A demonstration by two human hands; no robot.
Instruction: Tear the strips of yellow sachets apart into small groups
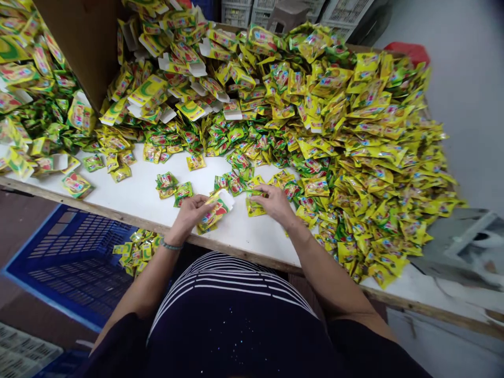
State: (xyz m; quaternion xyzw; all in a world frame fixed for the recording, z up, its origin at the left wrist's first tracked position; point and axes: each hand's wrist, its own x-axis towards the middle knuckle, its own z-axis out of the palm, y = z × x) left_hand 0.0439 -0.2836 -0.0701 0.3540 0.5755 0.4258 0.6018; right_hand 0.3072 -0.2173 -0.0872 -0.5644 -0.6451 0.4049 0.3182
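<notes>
My left hand (194,210) is closed on a small printed carton (219,209), its white end flap open toward the right. Under that carton, part of a yellow piece shows at the table edge. To the right, my right hand (274,203) pinches a yellow-green candy packet (255,206) just above the white table top. Green and yellow packets (235,184) lie right behind both hands. Left of the carton rest a few green packets (183,192). The fingertips of my right hand partly cover the packet they hold.
A large heap of yellow packets (374,142) fills the right of the table (129,197). Open cartons (149,92) pile at the back beside a brown cardboard panel (81,47). Below the edge stands a blue crate (74,273) with filled cartons (137,249). A grey machine (460,247) sits at right.
</notes>
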